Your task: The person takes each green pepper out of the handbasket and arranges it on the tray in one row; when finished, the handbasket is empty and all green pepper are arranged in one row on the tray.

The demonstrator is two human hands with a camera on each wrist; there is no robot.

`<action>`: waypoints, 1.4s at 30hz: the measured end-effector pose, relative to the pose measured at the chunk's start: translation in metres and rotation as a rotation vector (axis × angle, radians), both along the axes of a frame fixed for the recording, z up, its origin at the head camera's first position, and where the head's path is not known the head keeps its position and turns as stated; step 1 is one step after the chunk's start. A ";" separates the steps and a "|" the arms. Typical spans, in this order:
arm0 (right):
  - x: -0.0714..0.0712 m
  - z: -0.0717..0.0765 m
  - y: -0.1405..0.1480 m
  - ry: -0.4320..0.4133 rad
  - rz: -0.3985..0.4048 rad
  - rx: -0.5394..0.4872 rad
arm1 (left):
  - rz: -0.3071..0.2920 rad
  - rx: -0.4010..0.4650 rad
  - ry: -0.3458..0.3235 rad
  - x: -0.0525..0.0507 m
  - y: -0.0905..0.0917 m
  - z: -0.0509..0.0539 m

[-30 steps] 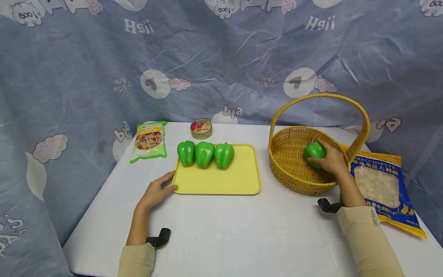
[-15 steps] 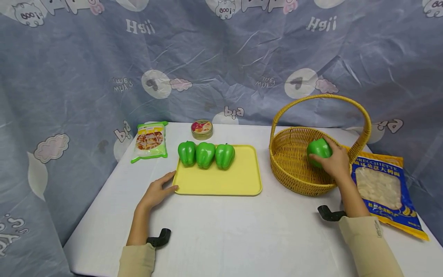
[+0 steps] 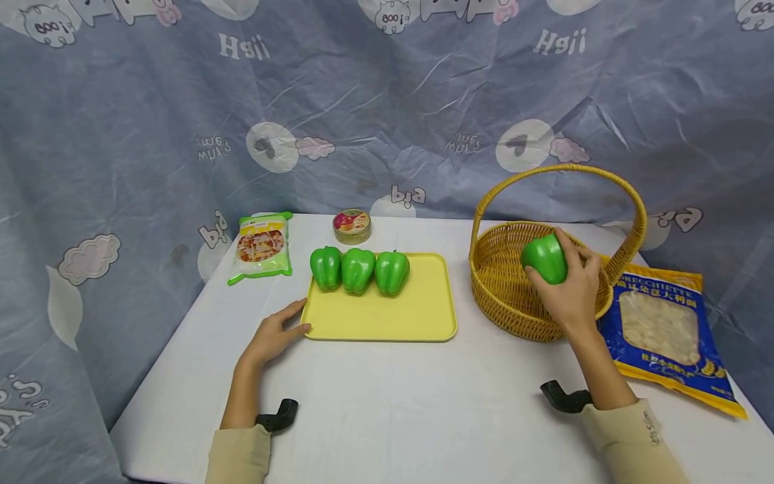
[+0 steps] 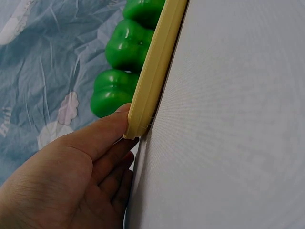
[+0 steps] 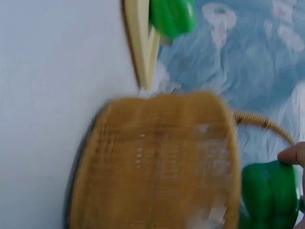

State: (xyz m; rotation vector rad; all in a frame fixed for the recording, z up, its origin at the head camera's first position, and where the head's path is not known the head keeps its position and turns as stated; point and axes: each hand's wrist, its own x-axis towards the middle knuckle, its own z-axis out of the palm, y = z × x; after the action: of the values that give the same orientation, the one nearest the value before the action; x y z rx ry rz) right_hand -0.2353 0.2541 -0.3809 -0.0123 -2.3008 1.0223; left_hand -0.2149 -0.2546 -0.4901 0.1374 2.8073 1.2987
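My right hand [image 3: 571,289] grips a green bell pepper [image 3: 544,259], thumb on one side and fingers on the other, over the wicker basket [image 3: 508,309]. In the right wrist view this pepper [image 5: 269,193] and a fingertip show at the right edge, beside the blurred basket [image 5: 162,167]. At the yellow tray's [image 3: 381,323] near-left corner, my left hand [image 3: 271,338] touches the edge with thumb and fingers spread. Three green bell peppers [image 3: 358,271] stand in a row along the tray's far side. In the left wrist view the thumb of the left hand [image 4: 62,176] lies against the tray rim [image 4: 155,71].
Behind the tray stands a round tin [image 3: 351,226]. A green-edged food packet [image 3: 261,247] lies at the back left. The blue and yellow pasta bag [image 3: 665,329] lies right of the basket, partly behind it. The basket's tall handle [image 3: 562,168] arches over its opening. A grey-blue curtain [image 3: 387,121] hangs behind the table.
My right hand has lifted the bell pepper from inside the basket, up and slightly to the left. The left hand, the tray and its three peppers have stayed in place.
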 end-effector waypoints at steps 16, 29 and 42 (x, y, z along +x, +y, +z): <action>0.000 -0.002 -0.108 0.165 0.223 -0.028 | -0.013 0.000 0.015 0.000 -0.001 0.004; -0.037 -0.029 -0.161 -0.111 0.219 -0.131 | -0.003 -0.005 -0.005 -0.001 -0.001 0.002; -0.064 -0.064 -0.173 -0.295 0.168 -0.189 | 0.003 -0.001 -0.013 0.001 0.001 0.003</action>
State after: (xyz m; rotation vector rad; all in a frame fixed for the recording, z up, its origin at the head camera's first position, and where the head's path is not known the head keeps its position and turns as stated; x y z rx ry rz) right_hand -0.2995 0.0807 -0.4446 -0.0508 -2.4904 1.4030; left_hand -0.2137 -0.2535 -0.4871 0.1245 2.7990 1.2935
